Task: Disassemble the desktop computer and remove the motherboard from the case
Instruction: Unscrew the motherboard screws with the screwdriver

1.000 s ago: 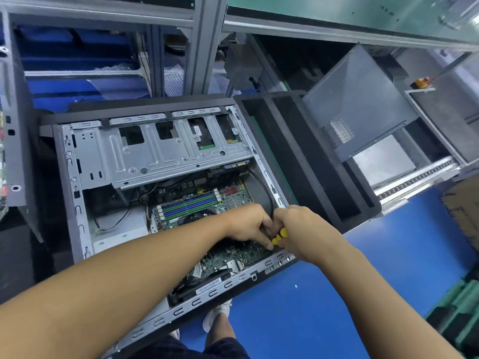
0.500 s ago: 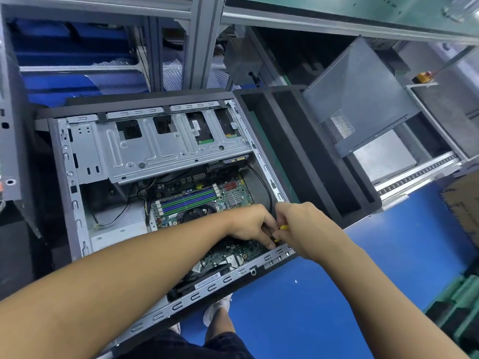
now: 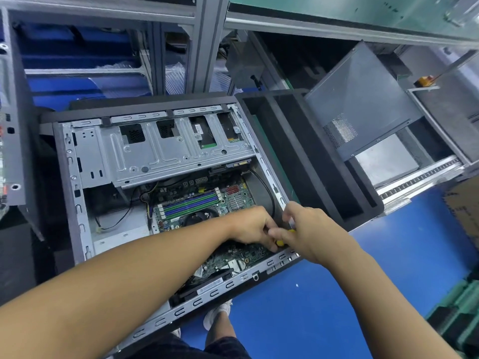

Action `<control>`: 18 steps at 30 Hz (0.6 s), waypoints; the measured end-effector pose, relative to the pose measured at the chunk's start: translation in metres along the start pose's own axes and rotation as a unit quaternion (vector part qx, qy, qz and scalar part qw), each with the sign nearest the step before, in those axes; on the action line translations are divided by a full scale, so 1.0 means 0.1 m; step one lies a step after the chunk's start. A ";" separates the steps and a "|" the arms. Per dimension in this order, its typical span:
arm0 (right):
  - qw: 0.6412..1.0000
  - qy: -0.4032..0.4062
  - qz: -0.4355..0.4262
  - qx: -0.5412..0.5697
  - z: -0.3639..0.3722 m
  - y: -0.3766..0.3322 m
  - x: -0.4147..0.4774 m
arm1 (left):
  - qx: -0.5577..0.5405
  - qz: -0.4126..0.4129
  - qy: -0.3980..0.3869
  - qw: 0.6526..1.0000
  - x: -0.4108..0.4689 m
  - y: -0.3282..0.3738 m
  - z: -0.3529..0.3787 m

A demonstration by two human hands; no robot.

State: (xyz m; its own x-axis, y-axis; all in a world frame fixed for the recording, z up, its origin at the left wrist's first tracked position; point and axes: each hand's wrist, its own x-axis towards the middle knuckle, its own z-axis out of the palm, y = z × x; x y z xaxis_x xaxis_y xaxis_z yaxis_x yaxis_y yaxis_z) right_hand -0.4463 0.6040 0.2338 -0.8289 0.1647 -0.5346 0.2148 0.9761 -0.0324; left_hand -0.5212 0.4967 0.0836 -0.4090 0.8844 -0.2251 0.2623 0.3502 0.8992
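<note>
Head view, left hand (image 3: pixel 250 226), right hand (image 3: pixel 312 235) on yellow screwdriver (image 3: pixel 281 242) above motherboard (image 3: pixel 234 256)

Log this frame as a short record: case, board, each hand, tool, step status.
enclosure: case lying on its side, open on top
board: motherboard seated inside, partly under the drive cage
right: right hand grips a yellow-handled tool near the case's right rim
left: left hand with fingers curled beside the tool, over the motherboard; what it holds is unclear
status: motherboard not yet removed
</note>
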 end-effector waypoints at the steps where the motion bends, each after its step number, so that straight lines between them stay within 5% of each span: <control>1: 0.999 0.010 0.026 -0.018 0.01 -0.01 0.01 | -0.002 -0.004 0.004 1.000 0.00 0.00 0.00; 12: 0.999 -0.006 -0.052 -0.001 0.11 -0.06 0.00 | -0.068 0.002 -0.023 0.997 0.00 0.00 -0.03; 18: 0.999 0.015 0.006 0.031 0.09 -0.07 -0.03 | -0.046 0.009 0.009 0.999 0.02 -0.01 0.00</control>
State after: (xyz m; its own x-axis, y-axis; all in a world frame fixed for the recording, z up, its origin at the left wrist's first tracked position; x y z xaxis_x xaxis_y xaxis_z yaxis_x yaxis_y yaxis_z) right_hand -0.4411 0.5951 0.2282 -0.8413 0.1810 -0.5093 0.2555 0.9635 -0.0795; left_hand -0.5223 0.4980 0.0820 -0.4215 0.8839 -0.2027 0.1882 0.3039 0.9339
